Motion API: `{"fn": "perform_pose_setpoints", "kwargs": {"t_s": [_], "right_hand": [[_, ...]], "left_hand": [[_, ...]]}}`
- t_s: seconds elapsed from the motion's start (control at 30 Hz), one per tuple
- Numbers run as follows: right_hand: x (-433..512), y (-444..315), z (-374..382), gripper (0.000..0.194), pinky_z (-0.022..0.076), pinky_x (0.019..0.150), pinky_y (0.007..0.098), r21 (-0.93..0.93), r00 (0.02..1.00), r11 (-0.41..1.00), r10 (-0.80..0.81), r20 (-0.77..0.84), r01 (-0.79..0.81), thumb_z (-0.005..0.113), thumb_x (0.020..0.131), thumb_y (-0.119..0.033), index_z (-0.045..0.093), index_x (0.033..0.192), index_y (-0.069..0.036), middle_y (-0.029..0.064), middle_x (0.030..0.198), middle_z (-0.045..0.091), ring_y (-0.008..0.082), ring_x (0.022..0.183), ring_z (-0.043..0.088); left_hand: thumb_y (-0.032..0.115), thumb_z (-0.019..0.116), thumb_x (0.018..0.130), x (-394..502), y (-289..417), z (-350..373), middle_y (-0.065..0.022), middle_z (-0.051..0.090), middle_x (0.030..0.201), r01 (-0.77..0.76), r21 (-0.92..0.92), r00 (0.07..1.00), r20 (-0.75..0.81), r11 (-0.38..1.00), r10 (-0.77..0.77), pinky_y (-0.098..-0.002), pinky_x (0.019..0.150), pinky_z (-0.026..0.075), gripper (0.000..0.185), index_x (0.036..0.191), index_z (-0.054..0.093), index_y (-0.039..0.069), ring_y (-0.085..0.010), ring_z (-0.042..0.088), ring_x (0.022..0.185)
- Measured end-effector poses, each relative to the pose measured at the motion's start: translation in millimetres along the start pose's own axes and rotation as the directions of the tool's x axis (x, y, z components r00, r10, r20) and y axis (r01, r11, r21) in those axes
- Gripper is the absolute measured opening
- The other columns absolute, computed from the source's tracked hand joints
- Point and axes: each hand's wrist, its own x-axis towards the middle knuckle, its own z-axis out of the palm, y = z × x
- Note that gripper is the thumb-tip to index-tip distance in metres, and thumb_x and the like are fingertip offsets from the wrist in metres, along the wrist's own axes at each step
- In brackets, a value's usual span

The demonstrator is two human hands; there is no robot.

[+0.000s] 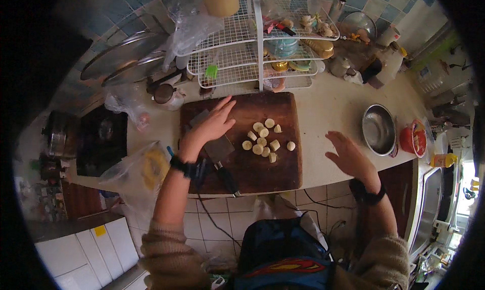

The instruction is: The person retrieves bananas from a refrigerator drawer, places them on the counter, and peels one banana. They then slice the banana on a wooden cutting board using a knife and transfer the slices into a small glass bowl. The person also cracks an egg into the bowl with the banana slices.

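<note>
Several round banana slices point(261, 141) lie scattered over the right half of a dark wooden cutting board point(242, 176). A kitchen cleaver point(223, 149) with a black handle rests on the board's left half, its handle towards me. Above the cleaver's blade hovers my left hand point(214, 123), fingers spread and holding nothing; it covers part of the blade. My right hand point(350, 153) is empty too, fingers extended, over the counter between the board and a metal bowl point(379, 130). Nothing is visible inside the bowl.
A clear plastic bag point(153, 168) with yellow contents sits left of the board. Behind it stands a white wire rack point(231, 58) with kitchen items. A red container point(413, 138) is beside the bowl. A lidded jar point(168, 96) stands at the board's far left corner.
</note>
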Motion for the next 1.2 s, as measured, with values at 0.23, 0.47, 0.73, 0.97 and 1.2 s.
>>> {"fn": "perform_pose_setpoints", "kwargs": {"t_s": [0.23, 0.47, 0.73, 0.97, 1.2], "right_hand": [[-56.7, 13.7, -6.6, 0.05, 0.0396, 0.107, 0.0425, 0.205, 0.99, 0.969, 0.141, -0.014, -0.135, 0.064, 0.087, -0.011, 0.048, 0.133, 0.0, 0.0201, 0.137, 0.05, 0.0378, 0.127, 0.047], [-61.8, 26.7, 28.3, 0.047, 0.0436, 0.101, 0.0432, 0.3, 0.959, 0.927, 0.266, -0.101, -0.225, 0.064, 0.087, -0.009, 0.049, 0.131, -0.001, 0.0204, 0.133, 0.053, 0.04, 0.121, 0.052], [-70.1, 12.7, 57.7, 0.045, 0.0469, 0.096, 0.0429, 0.411, 0.911, 0.832, 0.411, -0.008, -0.372, 0.064, 0.085, -0.005, 0.053, 0.128, -0.003, 0.021, 0.126, 0.058, 0.0407, 0.115, 0.056], [-89.5, 16.3, 64.9, 0.043, 0.0468, 0.097, 0.0422, 0.402, 0.867, 0.793, 0.498, 0.008, -0.459, 0.065, 0.085, -0.008, 0.056, 0.127, -0.003, 0.0214, 0.125, 0.059, 0.0402, 0.115, 0.057], [-94.6, 20.7, 62.2, 0.045, 0.0461, 0.097, 0.0432, 0.325, 0.895, 0.843, 0.447, 0.02, -0.428, 0.065, 0.086, -0.01, 0.054, 0.129, -0.002, 0.0213, 0.125, 0.059, 0.0405, 0.115, 0.056]], "left_hand": [[0.036, 0.047, 0.099, 83.9, -12.6, 28.2, -0.0156, 0.012, 0.162, 0.076, 0.077, 0.992, 0.093, 0.994, -0.083, -0.0417, 0.118, 0.024, 0.072, 0.155, 0.013, 0.009, -0.0347, 0.017, 0.148], [0.032, 0.042, 0.102, 141.1, -47.6, 47.2, -0.02, 0.016, 0.159, -0.035, 0.207, 0.995, -0.082, 0.978, 0.053, -0.0444, 0.118, 0.023, 0.066, 0.156, 0.012, 0.01, -0.0372, 0.016, 0.147], [0.012, 0.047, 0.097, 178.4, -50.0, 54.5, -0.0232, 0.029, 0.154, -0.032, 0.124, 0.97, -0.237, 0.992, 0.061, -0.0502, 0.113, 0.032, 0.056, 0.151, 0.032, 0.011, -0.0408, 0.031, 0.14], [0.006, 0.045, 0.094, 191.0, -44.9, 37.9, -0.0198, 0.046, 0.143, -0.033, 0.282, 0.967, -0.232, 0.959, 0.102, -0.0467, 0.11, 0.037, 0.043, 0.135, 0.053, 0.012, -0.0398, 0.044, 0.131], [0.016, 0.042, 0.101, 221.7, -78.6, 67.1, -0.0203, 0.048, 0.139, -0.017, 0.142, 0.948, -0.311, 0.99, 0.061, -0.0491, 0.106, 0.043, 0.038, 0.138, 0.048, 0.009, -0.04, 0.046, 0.129]]}}
